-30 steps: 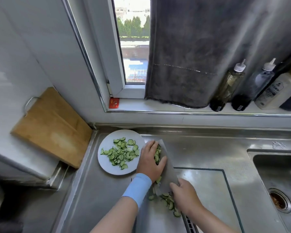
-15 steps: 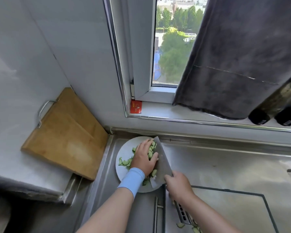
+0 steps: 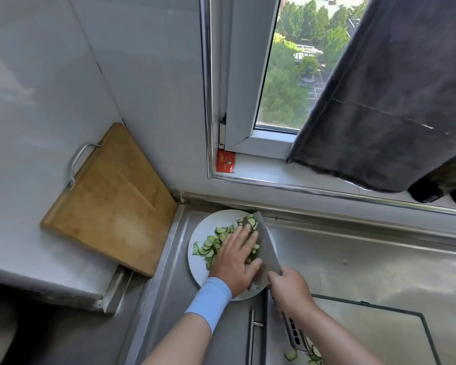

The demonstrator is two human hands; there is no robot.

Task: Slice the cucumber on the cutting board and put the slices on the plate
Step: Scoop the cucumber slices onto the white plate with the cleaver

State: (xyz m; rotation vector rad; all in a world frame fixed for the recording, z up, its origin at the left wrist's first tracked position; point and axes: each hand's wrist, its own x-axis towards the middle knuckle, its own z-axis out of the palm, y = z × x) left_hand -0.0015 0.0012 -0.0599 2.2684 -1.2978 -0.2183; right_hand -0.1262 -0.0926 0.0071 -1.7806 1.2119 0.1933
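I am watching the left hand lying with straight fingers flat on a heap of cucumber slices, pressing some of them against the broad face of the cleaver. The right hand is gripping the cleaver's handle with curled fingers, just near of the blade. Both hands are working over the white plate, which is sitting on the steel counter at the far left, close under the window sill. Most slices are lying on the plate's left half, to the left of and under the left hand. A few are sitting high on the blade's far tip, beyond the fingertips. I am judging these slices to be thin, light, limp and wet, so they are likely clinging to steel and skin and sliding rather than rolling. Pinching them one by one is going to be slow, so I am favouring a flat-fingered sweep down the blade face, keeping the fingers away from the cutting edge. More stray slices are lying at the near edge of the view, right of the plate and behind the right wrist, well apart from both hands. A wooden cutting board is leaning against the left wall, unused.
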